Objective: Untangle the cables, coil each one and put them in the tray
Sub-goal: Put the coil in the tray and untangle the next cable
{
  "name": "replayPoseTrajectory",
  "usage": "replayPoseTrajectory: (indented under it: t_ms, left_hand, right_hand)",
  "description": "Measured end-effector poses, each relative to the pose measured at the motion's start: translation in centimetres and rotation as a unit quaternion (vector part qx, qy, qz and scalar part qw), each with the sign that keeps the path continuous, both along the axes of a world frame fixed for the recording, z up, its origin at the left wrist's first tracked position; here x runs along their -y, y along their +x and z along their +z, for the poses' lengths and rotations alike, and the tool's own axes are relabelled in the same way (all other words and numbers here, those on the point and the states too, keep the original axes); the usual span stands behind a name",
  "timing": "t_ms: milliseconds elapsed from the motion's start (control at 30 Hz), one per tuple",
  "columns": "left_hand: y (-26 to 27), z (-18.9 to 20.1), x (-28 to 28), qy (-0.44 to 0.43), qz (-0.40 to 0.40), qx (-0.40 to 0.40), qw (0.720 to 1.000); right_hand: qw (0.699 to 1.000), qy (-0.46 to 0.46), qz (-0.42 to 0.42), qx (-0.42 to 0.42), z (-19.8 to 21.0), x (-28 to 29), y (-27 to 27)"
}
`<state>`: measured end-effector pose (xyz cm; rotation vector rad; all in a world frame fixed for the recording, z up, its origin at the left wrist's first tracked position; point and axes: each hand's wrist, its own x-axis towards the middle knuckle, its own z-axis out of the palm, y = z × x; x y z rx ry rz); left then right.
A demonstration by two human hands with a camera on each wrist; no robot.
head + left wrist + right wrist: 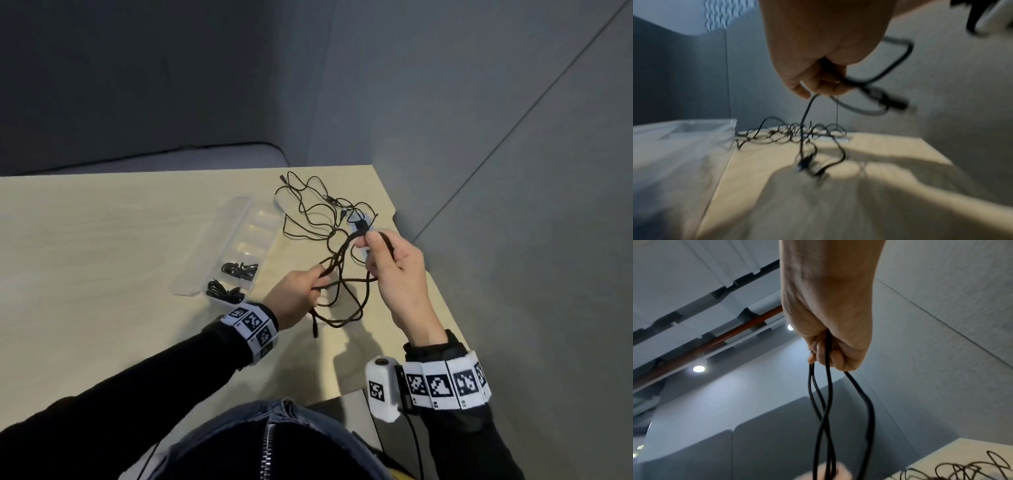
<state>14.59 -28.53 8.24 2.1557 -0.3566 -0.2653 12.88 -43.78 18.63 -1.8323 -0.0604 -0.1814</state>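
Both hands hold one black cable (339, 263) above the table in loose loops. My left hand (301, 294) grips one end of the loops; a plug end (314, 330) dangles below it. My right hand (387, 260), raised higher, grips the other end of the strands (826, 386). In the left wrist view the left hand (818, 84) curls round the cable (875, 78), blurred. A tangle of thin black cables (315, 205) lies at the table's far right. The clear tray (239, 219) lies left of it, with two coiled cables (236, 269) (224, 291) in its near compartments.
The pale wooden table (102, 240) has its right edge close under my right arm. A small white object (359, 222) lies under the tangle. Grey padded walls (479, 137) close in behind and on the right. The tray's far compartments hold nothing.
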Motion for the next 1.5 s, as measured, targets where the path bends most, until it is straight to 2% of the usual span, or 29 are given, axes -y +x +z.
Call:
replayPoseTrajectory:
  t_ms: [67,200,367,500,633,700,800,867,967,1067,1167,1200,1300,1367,1433,1500]
  left_hand:
    - [-0.1,-0.8,-0.6,-0.007,0.019,-0.029,0.999]
    - [1.0,-0.6,-0.8,-0.041,0.003,0.017,0.999]
    - [2.9,2.8,-0.5,-0.075,0.009,0.112,0.991]
    - [3.9,7.6,-0.8,-0.153,0.014,0.178,0.972]
    - [3.8,12.0,-1.3,-0.22,0.019,0.216,0.951]
    - [3.7,13.9,-1.5,-0.251,0.027,0.211,0.944]
    - [3.6,16.3,-1.8,-0.298,0.026,0.156,0.941]
    - [3.4,17.4,-2.0,-0.311,0.019,0.123,0.942]
    - [3.1,18.6,-1.9,-0.329,0.011,0.111,0.938]
    - [3.0,19.8,-1.7,-0.329,0.005,0.131,0.935]
    - [2.9,20.8,-1.6,-0.337,0.001,0.141,0.931]
    - [2.8,21.1,-1.6,-0.338,-0.002,0.143,0.93]
    - [2.3,21.5,-1.7,-0.333,-0.003,0.149,0.931]
    - [2.0,21.5,-2.0,-0.319,0.007,0.162,0.934]
    - [2.1,21.0,-2.6,-0.3,0.028,0.188,0.935]
    - [2.5,20.1,-3.5,-0.263,0.049,0.225,0.937]
  right_hand:
    - [0.999,0.041,-0.02,-0.001,0.5,0.6,-0.1]
    - [0.992,0.093,-0.079,0.016,1.2,2.2,0.5]
    - [0.971,0.193,-0.115,0.081,4.0,5.4,2.2]
    - [0.965,0.19,-0.106,0.149,6.6,7.0,3.1]
    - [0.961,0.187,-0.103,0.173,8.1,7.5,4.0]
    - [0.962,0.171,-0.099,0.189,9.0,7.7,4.1]
    - [0.964,0.132,-0.111,0.201,9.6,8.1,4.5]
    - [0.975,0.12,-0.114,0.149,8.2,7.7,5.1]
    - [0.988,0.121,-0.079,-0.043,3.2,5.8,5.6]
    - [0.971,0.104,-0.032,-0.212,-2.8,3.4,5.6]
    - [0.944,-0.038,-0.004,-0.328,-8.6,1.5,5.5]
    - [0.932,-0.047,0.008,-0.359,-10.4,1.0,5.5]
    - [0.917,0.087,0.008,-0.389,-12.9,-0.4,5.8]
    - [0.904,0.21,-0.005,-0.371,-12.5,-0.3,6.5]
    - [0.874,0.357,-0.042,-0.326,-11.2,0.5,7.5]
    - [0.86,0.419,-0.055,-0.285,-9.1,1.7,8.5]
